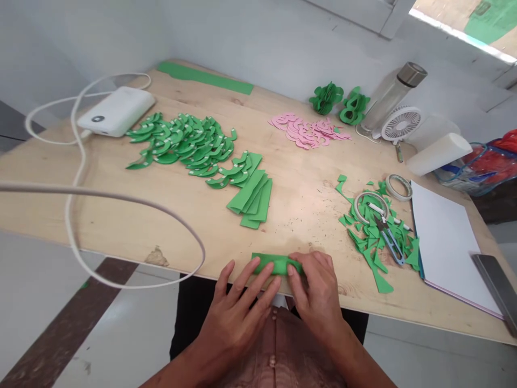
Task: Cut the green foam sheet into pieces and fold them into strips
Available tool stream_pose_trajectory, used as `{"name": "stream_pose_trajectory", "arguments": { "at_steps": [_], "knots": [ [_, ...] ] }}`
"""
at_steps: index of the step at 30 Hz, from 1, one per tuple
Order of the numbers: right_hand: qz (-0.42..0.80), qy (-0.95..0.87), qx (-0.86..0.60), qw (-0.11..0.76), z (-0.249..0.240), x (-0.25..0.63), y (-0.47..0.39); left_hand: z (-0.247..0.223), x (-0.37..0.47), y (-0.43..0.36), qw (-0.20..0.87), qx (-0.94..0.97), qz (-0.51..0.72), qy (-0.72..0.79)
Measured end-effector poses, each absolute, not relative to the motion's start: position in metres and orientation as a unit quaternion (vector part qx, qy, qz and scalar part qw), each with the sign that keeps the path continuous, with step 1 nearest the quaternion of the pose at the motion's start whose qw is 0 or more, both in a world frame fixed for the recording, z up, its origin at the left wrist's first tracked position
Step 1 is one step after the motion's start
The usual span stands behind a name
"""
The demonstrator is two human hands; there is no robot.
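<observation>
A folded green paper strip [278,265] lies at the table's front edge, in front of my body. My left hand [244,302] has its fingers spread, with several fingertips resting on the strip's left part. At the strip's right end, my right hand [317,283] has its thumb and fingers closed on the paper. Beyond my hands is a small stack of folded green strips [252,196]. Next to it, a large heap of curved green cutouts with small white pieces [189,143] spreads to the left.
Green scraps [374,253] with snips [390,237] and tape rolls [399,187] lie to the right, beside white paper [448,242] and a phone [496,288]. Pink cutouts [307,132], a bottle [388,97] and a fan [401,125] stand behind. A white cable [76,178] loops left from a power bank [117,110].
</observation>
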State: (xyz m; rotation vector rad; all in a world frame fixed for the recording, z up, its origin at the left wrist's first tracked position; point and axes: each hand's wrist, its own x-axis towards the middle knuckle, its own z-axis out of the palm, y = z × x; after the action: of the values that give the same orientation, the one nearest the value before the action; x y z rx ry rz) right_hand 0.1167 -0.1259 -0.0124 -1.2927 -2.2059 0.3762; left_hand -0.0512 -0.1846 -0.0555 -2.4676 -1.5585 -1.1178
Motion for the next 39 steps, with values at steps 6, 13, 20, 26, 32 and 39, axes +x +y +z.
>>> {"name": "stream_pose_trajectory", "arguments": {
  "at_steps": [6,13,20,26,32,39],
  "knots": [
    [0.148,-0.8,-0.495,0.305,-0.014,0.117,-0.129,-0.059,-0.052,-0.189,-0.002,-0.795,-0.345,-0.499],
    [0.132,-0.811,-0.488,0.295,-0.013,0.113,-0.126,-0.057,-0.048,-0.19,-0.007,-0.785,-0.338,-0.519],
    [0.089,-0.81,-0.499,0.295,-0.016,0.109,-0.125,-0.06,-0.049,-0.189,-0.003,-0.801,-0.295,-0.522],
    [0.061,-0.81,-0.507,0.288,-0.019,0.109,-0.124,-0.06,-0.049,-0.188,0.011,-0.805,-0.276,-0.525],
    [0.058,-0.807,-0.518,0.277,-0.019,0.108,-0.122,-0.055,-0.048,-0.186,0.011,-0.803,-0.258,-0.537],
    [0.052,-0.81,-0.519,0.267,-0.016,0.106,-0.118,-0.054,-0.047,-0.185,0.009,-0.8,-0.256,-0.543]
  ]
}}
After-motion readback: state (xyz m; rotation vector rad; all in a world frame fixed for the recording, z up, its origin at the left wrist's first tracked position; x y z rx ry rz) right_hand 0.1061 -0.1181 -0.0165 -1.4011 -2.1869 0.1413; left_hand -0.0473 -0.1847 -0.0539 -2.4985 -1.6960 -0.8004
